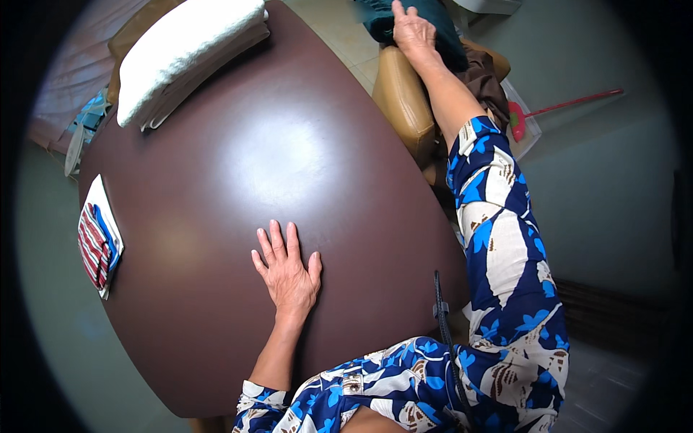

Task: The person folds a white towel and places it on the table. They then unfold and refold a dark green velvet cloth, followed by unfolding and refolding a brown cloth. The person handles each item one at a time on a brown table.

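Observation:
My left hand (pixel 290 278) lies flat on the dark brown table (pixel 195 289), fingers spread, holding nothing. Stretched far forward past the table's right edge, my right hand (pixel 415 34) is over a dark green cloth (pixel 451 36) on a tan padded chair (pixel 404 108). Its visible fingers are extended against the cloth and do not wrap around it; part of the hand's far side is hard to make out. A thick folded white towel (pixel 188 58) sits at the far left of the table.
Folded cloths, one red-striped (pixel 94 249), lie at the table's left edge. Brown fabric (pixel 484 79) hangs by the chair. A red-handled dustpan or broom (pixel 570 103) is on the right. A black strap (pixel 442 310) hangs near my body.

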The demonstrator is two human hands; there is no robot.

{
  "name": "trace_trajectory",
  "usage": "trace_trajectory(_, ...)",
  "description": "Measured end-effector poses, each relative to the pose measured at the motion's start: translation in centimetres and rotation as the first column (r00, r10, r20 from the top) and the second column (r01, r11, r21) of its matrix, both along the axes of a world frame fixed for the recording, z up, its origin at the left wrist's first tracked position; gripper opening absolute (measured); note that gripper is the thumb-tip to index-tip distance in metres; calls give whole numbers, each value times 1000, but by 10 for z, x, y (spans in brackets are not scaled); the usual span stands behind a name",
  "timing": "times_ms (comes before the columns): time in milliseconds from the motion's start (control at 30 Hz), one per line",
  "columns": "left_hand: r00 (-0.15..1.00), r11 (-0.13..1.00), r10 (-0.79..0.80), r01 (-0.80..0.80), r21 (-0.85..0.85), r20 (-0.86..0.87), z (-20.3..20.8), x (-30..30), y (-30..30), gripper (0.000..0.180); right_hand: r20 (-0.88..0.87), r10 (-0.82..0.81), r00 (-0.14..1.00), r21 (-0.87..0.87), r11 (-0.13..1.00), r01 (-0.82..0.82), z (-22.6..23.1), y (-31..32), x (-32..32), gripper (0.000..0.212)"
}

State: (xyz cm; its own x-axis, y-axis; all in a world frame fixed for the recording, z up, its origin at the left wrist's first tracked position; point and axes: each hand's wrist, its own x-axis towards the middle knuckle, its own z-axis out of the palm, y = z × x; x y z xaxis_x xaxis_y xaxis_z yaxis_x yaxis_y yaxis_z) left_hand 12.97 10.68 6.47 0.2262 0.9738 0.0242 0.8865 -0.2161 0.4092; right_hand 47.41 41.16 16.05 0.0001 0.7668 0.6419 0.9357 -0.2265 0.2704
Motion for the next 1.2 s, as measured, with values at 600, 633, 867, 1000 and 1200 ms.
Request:
trace_trajectory(600, 1000, 999, -15, 15, 49, 8, -15, -5, -2, 57, -524, 311, 793, 161, 950, -267, 7, -99, 23, 27)
trace_trajectory(633, 1000, 998, -12, 12, 61, 12, -19, -5, 1, 57, -573, 321, 754, 149, 946, -289, 15, -118, 6, 26)
trace_trajectory(867, 957, 971, 119, -168, 169, 265, -58, -18, 31, 47, -285, 839, 464, 182, 523, -833, 39, -234, -93, 23)
trace_trajectory(1000, 183, 951, 296, -154, -270, 938, -73, -44, 51, 44, -374, 870, 321, -60, 323, -944, 24, -314, -156, 6)
trace_trajectory(1200, 395, 936, 352, -140, -322, 849, -37, -61, 30, 36, -652, 743, 150, 34, 227, -973, -92, -367, -207, 11)
